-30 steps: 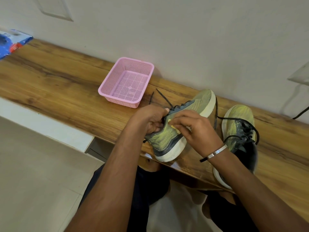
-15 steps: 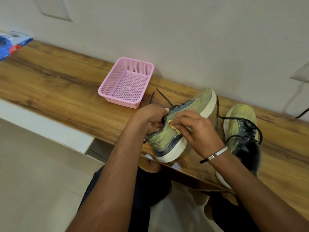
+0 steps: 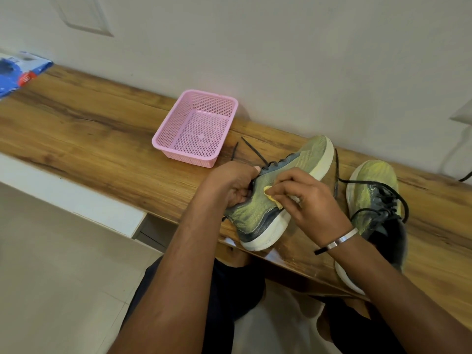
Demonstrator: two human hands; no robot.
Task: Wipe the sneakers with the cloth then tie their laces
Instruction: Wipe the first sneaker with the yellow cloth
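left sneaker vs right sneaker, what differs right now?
Pose: the left sneaker is tipped onto its side, sole edge facing the camera; the right sneaker sits upright on the bench.
Handling: the left hand grips the left sneaker while the right hand presses a yellow cloth to it; the right sneaker is untouched.
Shared: yellow-green knit uppers, white soles, dark loose laces.

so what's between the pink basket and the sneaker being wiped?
Head view: two loose black lace ends on bare wood between pink basket and sneaker.
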